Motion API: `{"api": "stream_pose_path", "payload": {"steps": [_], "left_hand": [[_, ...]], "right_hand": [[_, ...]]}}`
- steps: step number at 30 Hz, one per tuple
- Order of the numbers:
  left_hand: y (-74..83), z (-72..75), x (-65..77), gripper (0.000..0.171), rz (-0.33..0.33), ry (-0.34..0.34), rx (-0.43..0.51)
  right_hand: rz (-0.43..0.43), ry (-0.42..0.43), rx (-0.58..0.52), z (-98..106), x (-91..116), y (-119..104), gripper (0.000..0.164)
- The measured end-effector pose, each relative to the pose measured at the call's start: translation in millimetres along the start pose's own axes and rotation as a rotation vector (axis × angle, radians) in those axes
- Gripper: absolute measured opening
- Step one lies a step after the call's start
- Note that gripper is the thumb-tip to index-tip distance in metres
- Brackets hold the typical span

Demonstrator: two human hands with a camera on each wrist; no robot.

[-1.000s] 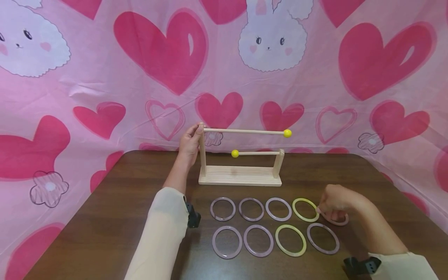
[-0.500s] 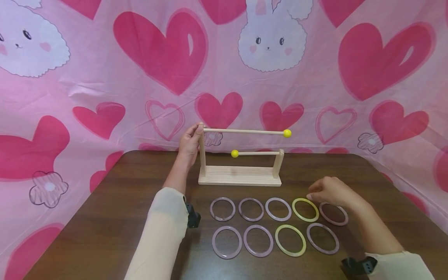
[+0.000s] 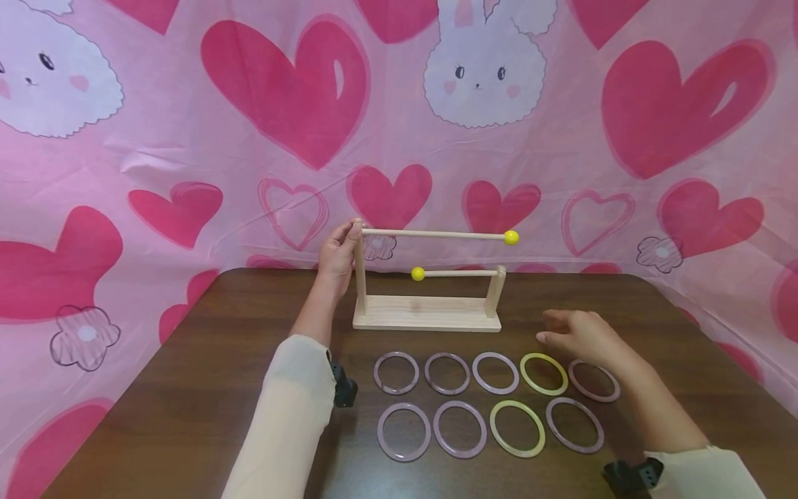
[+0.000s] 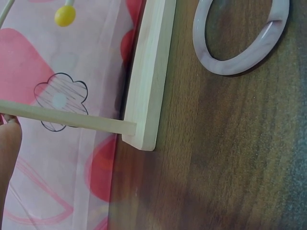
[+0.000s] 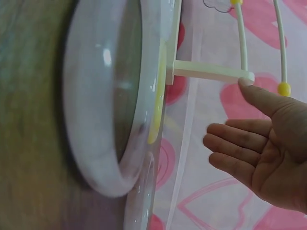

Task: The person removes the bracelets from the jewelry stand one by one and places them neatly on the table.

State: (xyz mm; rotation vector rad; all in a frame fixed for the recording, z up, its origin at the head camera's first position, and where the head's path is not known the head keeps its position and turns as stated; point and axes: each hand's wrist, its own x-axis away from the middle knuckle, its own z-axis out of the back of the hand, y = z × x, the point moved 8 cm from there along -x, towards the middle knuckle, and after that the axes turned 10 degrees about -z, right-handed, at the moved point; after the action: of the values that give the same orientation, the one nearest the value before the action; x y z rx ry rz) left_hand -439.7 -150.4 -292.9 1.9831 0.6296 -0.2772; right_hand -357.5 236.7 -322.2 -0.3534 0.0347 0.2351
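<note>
A wooden stand with two horizontal rods stands toward the back of the table. My left hand grips the top of its tall left post. The upper rod and the shorter lower rod each end in a yellow ball and carry nothing. My right hand hovers right of the stand, over the far side of the yellow bangle and a pinkish bangle. In the right wrist view its fingers are extended and hold nothing.
Several glossy bangles lie flat in two rows before the stand, mostly pale purple, with another yellow bangle in the near row. A pink curtain printed with hearts and rabbits hangs behind the brown table.
My right hand has let go of the pinkish bangle at the row's right end, risen and moved slightly left, its fingers straightening. The left hand and stand have stayed put.
</note>
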Motion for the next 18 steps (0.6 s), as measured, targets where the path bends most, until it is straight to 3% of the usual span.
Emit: {"api": "stream_pose_path", "payload": {"steps": [4,9,14,18], "left_hand": [[0.6,1.8,1.4,0.016,0.01,0.002,-0.032],[0.3,5.3,2.2,0.012,0.02,0.015,-0.072],[0.6,0.7,-0.1,0.022,0.008,0.001,-0.052],[0.0,-1.1,-1.0,0.02,0.008,0.002,-0.052]], "right_hand": [[-0.037,0.035,0.03,1,-2,0,0.074],[-0.064,0.002,0.014,-1,-4,-1,0.095],[-0.017,-0.014,-0.017,-6,-4,-5,0.105],[-0.005,-0.009,0.023,-11,-4,-8,0.108]]}}
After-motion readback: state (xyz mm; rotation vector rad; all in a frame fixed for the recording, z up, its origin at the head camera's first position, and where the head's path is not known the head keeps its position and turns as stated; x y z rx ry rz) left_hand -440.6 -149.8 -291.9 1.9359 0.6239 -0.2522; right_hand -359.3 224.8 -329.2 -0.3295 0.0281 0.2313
